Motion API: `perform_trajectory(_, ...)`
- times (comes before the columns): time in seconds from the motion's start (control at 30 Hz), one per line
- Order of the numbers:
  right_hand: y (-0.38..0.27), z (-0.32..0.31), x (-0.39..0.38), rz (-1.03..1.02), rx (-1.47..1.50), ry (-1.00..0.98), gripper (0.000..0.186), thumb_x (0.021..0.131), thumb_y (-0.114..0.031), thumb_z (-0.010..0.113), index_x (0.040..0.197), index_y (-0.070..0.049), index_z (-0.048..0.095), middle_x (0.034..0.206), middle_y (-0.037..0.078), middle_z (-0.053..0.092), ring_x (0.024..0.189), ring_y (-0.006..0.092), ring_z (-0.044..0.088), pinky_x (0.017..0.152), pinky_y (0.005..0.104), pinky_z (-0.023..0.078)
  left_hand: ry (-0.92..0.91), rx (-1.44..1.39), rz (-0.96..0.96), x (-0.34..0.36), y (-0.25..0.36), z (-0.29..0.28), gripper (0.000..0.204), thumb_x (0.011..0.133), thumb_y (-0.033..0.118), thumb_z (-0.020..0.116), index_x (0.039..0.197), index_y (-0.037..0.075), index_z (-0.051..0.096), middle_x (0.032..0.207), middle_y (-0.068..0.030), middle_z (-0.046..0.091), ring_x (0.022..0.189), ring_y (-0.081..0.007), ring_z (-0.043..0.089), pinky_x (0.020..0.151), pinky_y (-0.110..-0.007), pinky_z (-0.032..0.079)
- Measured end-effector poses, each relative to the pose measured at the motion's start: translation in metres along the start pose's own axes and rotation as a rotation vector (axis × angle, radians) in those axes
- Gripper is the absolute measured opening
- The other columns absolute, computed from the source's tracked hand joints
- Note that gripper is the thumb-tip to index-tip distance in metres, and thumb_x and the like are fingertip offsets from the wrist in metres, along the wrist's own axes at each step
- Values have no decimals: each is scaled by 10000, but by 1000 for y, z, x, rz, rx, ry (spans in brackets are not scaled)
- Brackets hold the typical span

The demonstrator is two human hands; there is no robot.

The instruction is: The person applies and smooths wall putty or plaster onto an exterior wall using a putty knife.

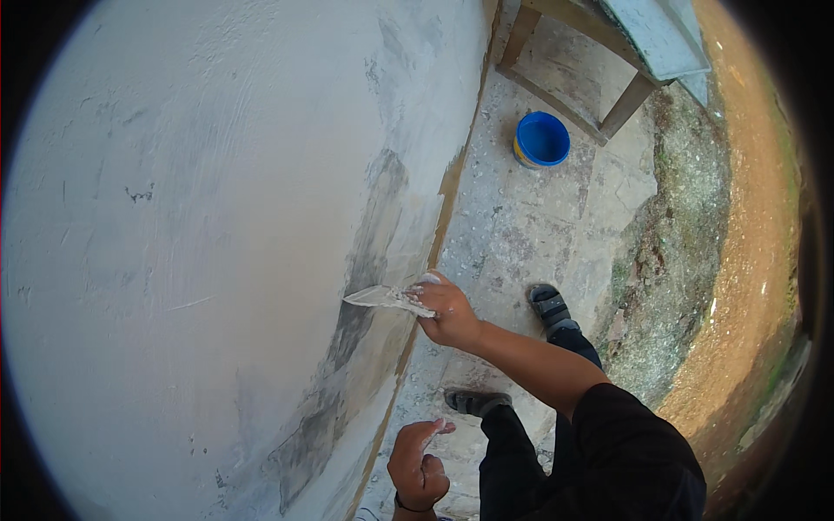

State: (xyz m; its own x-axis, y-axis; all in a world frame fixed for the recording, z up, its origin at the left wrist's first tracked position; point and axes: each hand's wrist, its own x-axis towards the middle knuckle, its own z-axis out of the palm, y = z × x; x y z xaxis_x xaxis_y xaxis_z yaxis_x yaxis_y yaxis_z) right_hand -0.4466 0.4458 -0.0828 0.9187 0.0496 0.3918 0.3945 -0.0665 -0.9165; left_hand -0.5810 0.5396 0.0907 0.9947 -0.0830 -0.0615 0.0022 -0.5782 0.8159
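My right hand (452,314) is closed round a putty knife (373,297) caked with whitish filler. The knife's wide blade edge lies against the wall (278,182), over a dark grey patch (354,321) low on it. Smears of white cover the fingers of this hand. Lower down, close to the foot of the wall, my left hand (419,464) is curled in on itself with white paste on its fingertips. Nothing shows in it, and a dark band circles its wrist.
A blue bucket (542,139) stands on the stained floor (521,226) ahead. Beyond it is a wooden stand (630,106) with a pale, smeared tray (665,39) on top. My sandalled feet (549,304) are by the wall. Mossy ground and orange earth (738,286) run along the right.
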Motion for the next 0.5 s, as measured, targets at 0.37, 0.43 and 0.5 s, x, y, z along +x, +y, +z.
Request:
perform_trajectory(0.37, 86, -99, 117, 14, -157, 124, 230, 650, 63, 523, 828, -34, 633, 746, 132, 597, 706, 307, 548, 702, 360, 443, 55, -113, -51, 51, 24, 62, 527, 525, -33, 344, 1006, -83, 554, 834, -205, 620, 734, -256, 612, 689, -323, 466)
perform_trajectory(0.43, 76, -104, 102, 27, -112, 94, 231, 652, 59, 522, 834, -28, 632, 744, 136, 595, 706, 312, 545, 687, 360, 445, 64, -115, -47, 46, 26, 60, 527, 527, -37, 342, 1010, -84, 550, 828, -203, 619, 731, -256, 613, 690, -322, 466)
perform_trajectory(0.5, 66, -103, 91, 86, -119, 272, 209, 647, 45, 549, 832, -14, 626, 752, 140, 593, 710, 323, 543, 688, 373, 449, 73, -118, -41, 35, 26, 54, 528, 529, -40, 339, 1013, -85, 546, 822, -201, 617, 729, -257, 614, 691, -321, 465)
